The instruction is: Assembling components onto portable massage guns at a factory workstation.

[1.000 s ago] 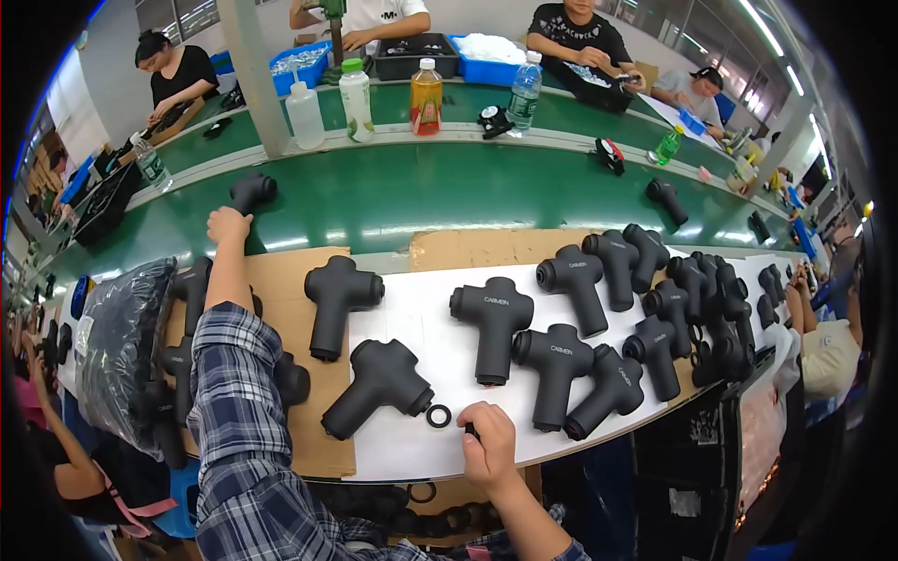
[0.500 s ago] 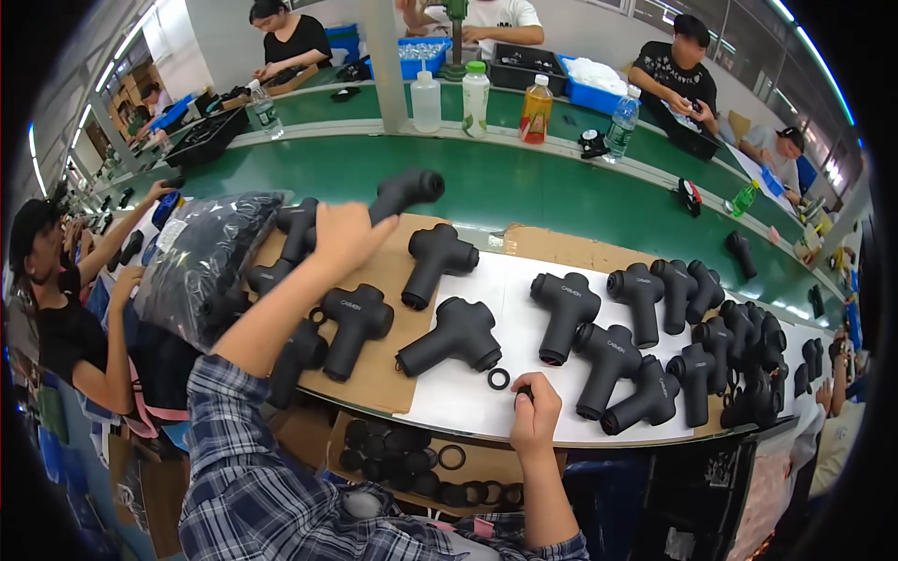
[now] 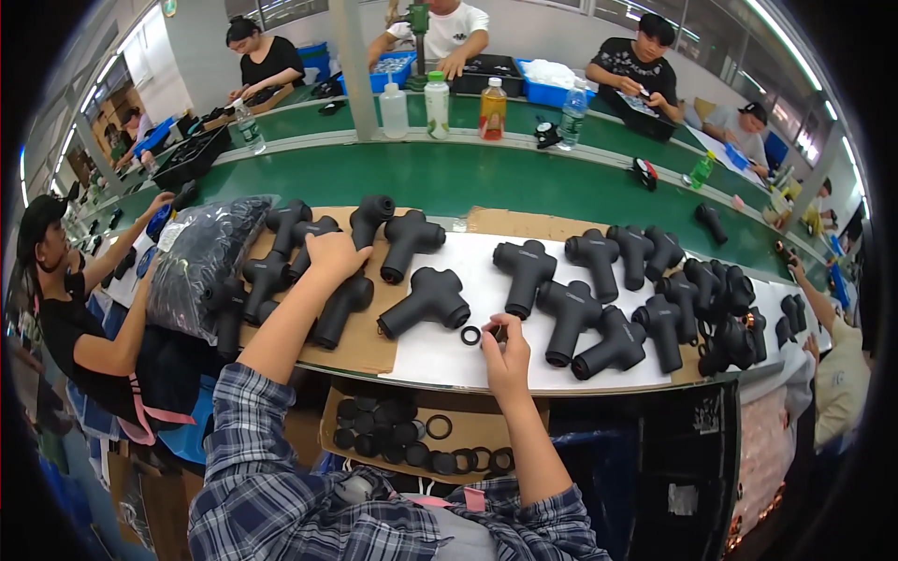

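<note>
Left hand (image 3: 335, 254): reaches forward over the left part of the counter; fingers curled down onto the head of a black massage gun (image 3: 342, 301). Whether they close fully around it cannot be told.
Massage gun under left hand: lies on the brown cardboard sheet (image 3: 360, 348) with its handle pointing toward the counter's near edge, just beside other guns on its left.
Right hand (image 3: 506, 353): rests at the near edge of the counter; fingertips pinched narrow on a small black part, mostly hidden by the fingers.
Black ring (image 3: 470, 335): lies flat on the white sheet (image 3: 440, 357), just left of the right hand, apart from its fingertips.
Nearest gun to ring (image 3: 426, 301): lies tilted on the white sheet, its wide end just beside the ring.
Right part of counter: a dense group of black massage guns (image 3: 655, 299), many touching one another.
Left end of counter: clear plastic bag (image 3: 201, 262) of black parts, beside the cardboard sheet.
Below near edge: cardboard tray (image 3: 327, 439) holding black rings and caps.
Far side: green conveyor belt (image 3: 486, 182) runs along the counter's far edge; bottles (image 3: 437, 93) stand on the ledge beyond it.
Surroundings: other people sit along the far side and at both ends of the belt.
</note>
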`<state>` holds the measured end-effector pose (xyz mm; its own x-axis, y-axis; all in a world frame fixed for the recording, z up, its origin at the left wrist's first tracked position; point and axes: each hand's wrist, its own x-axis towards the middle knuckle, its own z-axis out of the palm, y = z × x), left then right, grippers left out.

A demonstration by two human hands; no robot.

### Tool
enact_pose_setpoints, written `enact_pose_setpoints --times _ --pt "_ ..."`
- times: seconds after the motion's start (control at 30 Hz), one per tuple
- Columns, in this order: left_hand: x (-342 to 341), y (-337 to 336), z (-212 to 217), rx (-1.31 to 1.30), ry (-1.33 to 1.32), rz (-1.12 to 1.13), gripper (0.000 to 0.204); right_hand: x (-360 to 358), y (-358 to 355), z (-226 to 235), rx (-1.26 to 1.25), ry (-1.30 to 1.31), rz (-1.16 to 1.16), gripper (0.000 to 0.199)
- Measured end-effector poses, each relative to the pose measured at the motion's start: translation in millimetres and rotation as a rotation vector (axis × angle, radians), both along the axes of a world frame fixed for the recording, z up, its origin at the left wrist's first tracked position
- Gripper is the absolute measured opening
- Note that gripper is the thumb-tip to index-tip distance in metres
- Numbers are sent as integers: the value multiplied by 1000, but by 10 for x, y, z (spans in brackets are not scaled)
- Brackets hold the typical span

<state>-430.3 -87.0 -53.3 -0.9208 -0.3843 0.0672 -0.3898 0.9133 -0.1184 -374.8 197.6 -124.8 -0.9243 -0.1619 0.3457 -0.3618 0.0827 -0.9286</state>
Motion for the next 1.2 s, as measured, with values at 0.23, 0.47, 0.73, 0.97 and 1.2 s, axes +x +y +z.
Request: enact_pose_setpoints --times 0.23,0.47,0.73,0.97,1.2 --pt "-162 1129 140 272 340 -408 45 114 75 -9 -346 164 -220 43" --pt "-450 2050 -202 391 31 -381 59 449 349 3 -341 178 -305 39" --pt "-565 1900 -553 799 284 -230 48 529 494 -47 -359 133 -348 36" --pt "-24 1947 28 1975 445 -113 42 283 289 161 -322 164 -291 42" --pt "432 1912 70 2499 410 98 36 172 -36 285 -221 353 -380 46"
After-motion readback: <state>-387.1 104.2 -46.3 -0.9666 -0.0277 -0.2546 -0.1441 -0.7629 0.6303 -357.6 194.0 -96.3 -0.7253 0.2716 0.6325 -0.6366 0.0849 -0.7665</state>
